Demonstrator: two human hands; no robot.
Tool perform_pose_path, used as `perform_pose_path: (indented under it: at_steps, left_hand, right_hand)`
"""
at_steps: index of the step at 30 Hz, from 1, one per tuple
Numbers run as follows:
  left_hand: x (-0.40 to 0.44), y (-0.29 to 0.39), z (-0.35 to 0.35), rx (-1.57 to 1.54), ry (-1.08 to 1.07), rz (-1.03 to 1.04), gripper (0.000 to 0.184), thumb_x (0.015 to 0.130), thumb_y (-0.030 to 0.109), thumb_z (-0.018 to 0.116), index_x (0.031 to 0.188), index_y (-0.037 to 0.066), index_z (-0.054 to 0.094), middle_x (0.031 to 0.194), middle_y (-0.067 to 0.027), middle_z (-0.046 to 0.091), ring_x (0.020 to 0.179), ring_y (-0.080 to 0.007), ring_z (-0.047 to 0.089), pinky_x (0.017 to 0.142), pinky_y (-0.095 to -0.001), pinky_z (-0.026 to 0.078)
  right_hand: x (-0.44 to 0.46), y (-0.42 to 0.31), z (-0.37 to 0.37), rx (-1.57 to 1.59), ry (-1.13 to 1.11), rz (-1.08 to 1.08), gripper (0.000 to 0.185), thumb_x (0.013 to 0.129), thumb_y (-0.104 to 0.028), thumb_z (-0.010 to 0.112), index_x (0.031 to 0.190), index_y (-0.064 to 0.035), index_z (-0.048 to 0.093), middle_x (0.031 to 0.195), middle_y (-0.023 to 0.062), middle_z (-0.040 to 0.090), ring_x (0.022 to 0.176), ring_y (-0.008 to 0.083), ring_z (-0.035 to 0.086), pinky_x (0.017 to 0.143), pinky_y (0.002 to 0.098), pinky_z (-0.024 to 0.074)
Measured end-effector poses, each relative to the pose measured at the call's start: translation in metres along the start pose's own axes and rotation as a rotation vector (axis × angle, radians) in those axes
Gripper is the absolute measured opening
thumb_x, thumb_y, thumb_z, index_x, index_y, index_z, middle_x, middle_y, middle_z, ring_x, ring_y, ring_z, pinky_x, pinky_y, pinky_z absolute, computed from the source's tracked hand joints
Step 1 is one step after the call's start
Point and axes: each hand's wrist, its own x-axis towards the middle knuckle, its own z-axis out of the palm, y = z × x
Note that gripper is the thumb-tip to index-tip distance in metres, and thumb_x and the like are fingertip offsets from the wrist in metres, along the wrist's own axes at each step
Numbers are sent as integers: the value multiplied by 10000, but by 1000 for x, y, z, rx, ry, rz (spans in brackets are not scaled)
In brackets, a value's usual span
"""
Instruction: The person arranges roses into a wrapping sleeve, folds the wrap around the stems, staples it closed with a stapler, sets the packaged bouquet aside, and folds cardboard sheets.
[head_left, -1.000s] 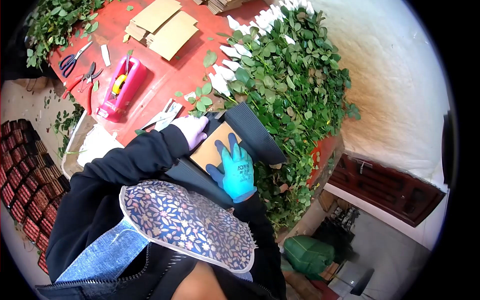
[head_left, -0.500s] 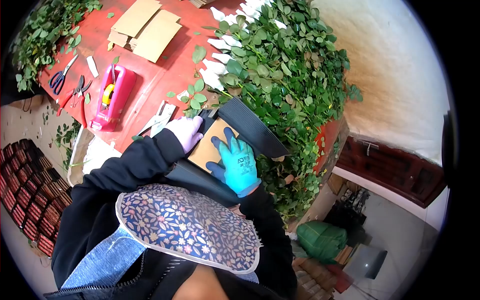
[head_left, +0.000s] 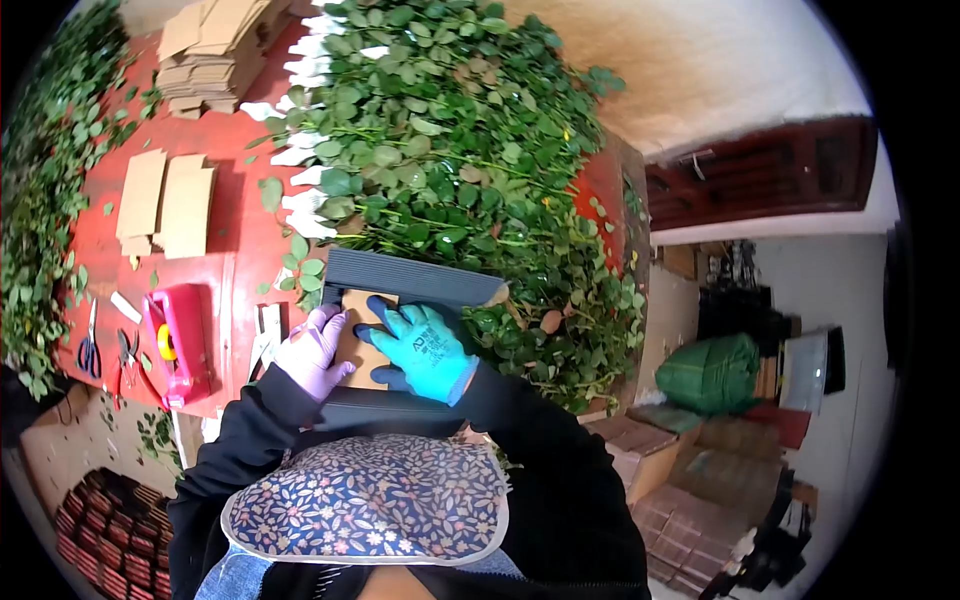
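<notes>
A black ribbed holder (head_left: 415, 272) sits at the table's front edge before me, with a piece of brown cardboard (head_left: 362, 340) lying between its two raised sides. My left hand (head_left: 318, 352), in a lilac glove, rests on the cardboard's left edge, thumb apart from the fingers. My right hand (head_left: 425, 350), in a teal glove with dark fingertips, lies on the cardboard's right part with its fingers spread. Both palms hide much of the sheet and the holder's inside. Just left of the holder lies a white and metal tool (head_left: 266, 335) whose kind I cannot make out.
Leafy stems with white-wrapped heads (head_left: 308, 200) lie behind the holder. Cardboard pieces (head_left: 185, 210) and a cardboard stack (head_left: 215, 60) are on the red table (head_left: 245, 200). At left are a pink tape dispenser (head_left: 185, 375), red-handled pruners (head_left: 130, 370) and scissors (head_left: 90, 345).
The view has turned and shifted, so the table sits differently in it. My left hand has moved from the holder's upper left corner down along the cardboard's left edge. My right hand stays on the cardboard.
</notes>
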Motion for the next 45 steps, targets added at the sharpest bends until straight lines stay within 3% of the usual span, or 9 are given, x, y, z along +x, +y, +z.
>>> perform_pose_path:
  at_steps: [8, 9, 10, 12, 15, 27, 32, 39, 45]
  left_hand:
    - [12, -7, 1, -273, -84, 27, 616, 715, -19, 769, 1280, 7, 526, 1200, -158, 491, 661, -195, 645, 621, -292, 551]
    - [14, -7, 1, -234, -91, 27, 614, 712, -13, 771, 1276, 13, 530, 1184, -154, 494, 674, -190, 644, 624, -294, 550]
    - [3, -3, -3, -218, -103, -20, 618, 706, 91, 771, 1276, 74, 533, 1185, -152, 497, 886, -319, 637, 804, -416, 521]
    - [1, 2, -5, -157, -97, 17, 679, 694, 45, 796, 1308, 26, 507, 1241, -164, 468, 821, -243, 665, 727, -341, 562]
    - [-2, 9, -8, 24, -115, 87, 786, 679, 205, 823, 1354, 12, 470, 1369, -203, 420, 1185, -379, 543, 998, -413, 476]
    - [16, 22, -7, 152, -249, 84, 918, 600, 231, 871, 1363, -11, 421, 1316, -189, 455, 1162, -379, 552, 974, -412, 485]
    - [19, 23, -1, 253, -230, 138, 949, 639, 222, 854, 1416, -18, 364, 1379, -180, 421, 1167, -353, 576, 943, -387, 519]
    - [16, 34, -13, 436, -330, 98, 936, 709, 265, 801, 1461, -10, 316, 1385, -181, 414, 1193, -347, 562, 950, -400, 509]
    - [11, 33, -9, 348, -277, 65, 917, 700, 222, 809, 1453, 5, 333, 1445, -168, 388, 1195, -357, 557, 981, -403, 495]
  right_hand:
    - [1, 11, -3, 38, 15, -36, 523, 834, -391, 671, 1313, -203, 577, 1435, 121, 470, 1155, 331, 502, 990, 489, 400]
    - [3, 13, -1, 33, 15, -34, 514, 836, -389, 669, 1310, -210, 580, 1436, 115, 471, 1176, 337, 496, 1002, 497, 394]
    - [-2, 3, -3, 11, 27, -29, 505, 838, -387, 667, 1307, -218, 584, 1437, 109, 471, 1196, 342, 490, 1014, 505, 388]
    - [-2, 1, 0, 0, 22, -27, 497, 841, -388, 665, 1305, -231, 584, 1439, 99, 471, 1229, 348, 475, 1032, 515, 377]
    - [-3, 3, -3, -30, 20, -39, 494, 847, -415, 649, 1287, -198, 588, 1444, 95, 468, 1221, 333, 472, 1024, 516, 380]
    - [-11, -3, 0, -87, 77, -32, 523, 788, -311, 678, 1250, -87, 578, 1403, 148, 486, 1046, 303, 531, 878, 447, 439]
    - [-32, -16, -11, 151, 209, -67, 390, 901, -421, 589, 1090, -82, 621, 931, 94, 637, 812, 293, 627, 718, 445, 485]
    - [-25, 43, -111, 255, 478, -33, 416, 912, -362, 605, 1168, -35, 607, 975, 158, 671, 874, 347, 648, 749, 437, 517]
    - [51, 153, -71, 132, 415, 222, 537, 896, -414, 601, 1289, -51, 552, 1121, 214, 663, 1019, 384, 639, 881, 461, 502]
